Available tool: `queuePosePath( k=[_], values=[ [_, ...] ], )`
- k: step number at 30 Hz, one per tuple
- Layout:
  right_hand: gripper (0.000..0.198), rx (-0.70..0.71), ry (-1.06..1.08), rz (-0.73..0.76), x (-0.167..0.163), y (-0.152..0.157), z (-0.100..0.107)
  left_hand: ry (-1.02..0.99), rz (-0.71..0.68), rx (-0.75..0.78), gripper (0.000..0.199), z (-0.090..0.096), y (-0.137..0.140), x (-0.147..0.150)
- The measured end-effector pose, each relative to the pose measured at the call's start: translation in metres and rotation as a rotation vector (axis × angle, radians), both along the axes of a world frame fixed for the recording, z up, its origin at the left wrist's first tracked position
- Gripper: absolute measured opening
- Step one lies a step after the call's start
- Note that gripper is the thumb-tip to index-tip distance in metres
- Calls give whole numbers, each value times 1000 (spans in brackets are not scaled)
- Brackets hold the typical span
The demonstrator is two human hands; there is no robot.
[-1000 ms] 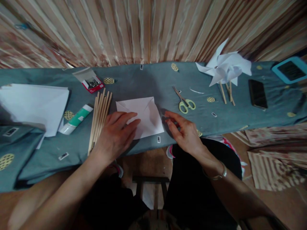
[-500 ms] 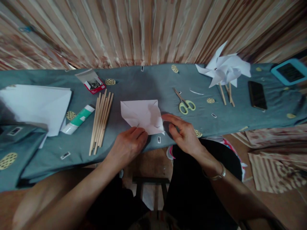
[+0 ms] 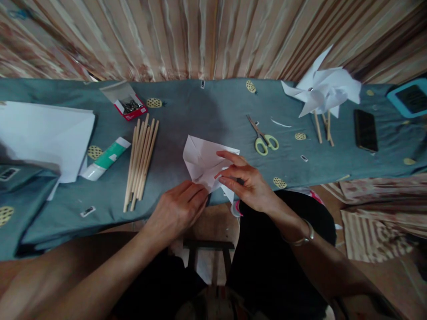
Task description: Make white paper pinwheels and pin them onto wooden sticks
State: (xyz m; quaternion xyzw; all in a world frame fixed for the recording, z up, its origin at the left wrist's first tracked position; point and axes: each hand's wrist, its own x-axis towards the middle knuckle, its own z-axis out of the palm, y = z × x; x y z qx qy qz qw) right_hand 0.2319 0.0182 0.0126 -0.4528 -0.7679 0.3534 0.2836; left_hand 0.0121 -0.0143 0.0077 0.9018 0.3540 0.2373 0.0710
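Note:
A white sheet of paper (image 3: pixel 202 155) with cut, creased corners lies turned at an angle near the table's front edge. My left hand (image 3: pixel 182 205) is closed on its near edge, the fingertips partly hidden. Over its right side, my right hand (image 3: pixel 248 182) pinches a lifted corner of the paper between thumb and fingers, with the index finger stretched out above the sheet. To the right lie scissors (image 3: pixel 263 140) with green handles. Several wooden sticks (image 3: pixel 142 162) lie side by side to the left of the paper.
Left of the sticks are a green and white tube (image 3: pixel 108 158) and a stack of white paper (image 3: pixel 50 138). An open red box (image 3: pixel 130 106) holds small metal pieces. Finished paper pinwheels (image 3: pixel 322 91), a phone (image 3: pixel 366 130) and a blue-framed device (image 3: pixel 410 98) are at the right.
The paper has turned clockwise and shifted right. My right hand has moved left from beside the paper and taken hold of its corner. My left hand stays at the near edge.

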Motion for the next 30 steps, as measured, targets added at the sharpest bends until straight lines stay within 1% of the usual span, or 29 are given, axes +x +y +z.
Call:
queuePosePath(
  k=[2,5,8,11,14,23,30],
  values=[
    [12,35,-37,-3,-3,1,-1,-21,9,-7,19,0,-2,0],
    [11,63,-75,-45,-7,1,-5,-48,-23,-34,29,-2,-4,0],
    [9,108,-102,-93,-11,1,-10,-82,-39,-65,25,-5,-4,-1],
    [8,140,-121,-118,-15,0,-13,-117,-11,-77,19,-6,-3,1],
    [8,154,-131,-136,-18,0,-13,-105,7,-89,19,-7,-2,3],
    [8,143,-138,-158,-22,1,-14,-88,36,-122,20,-8,-3,2],
    [7,150,-171,-177,-23,2,-15,-95,33,-139,21,-9,-2,3]
  ],
)
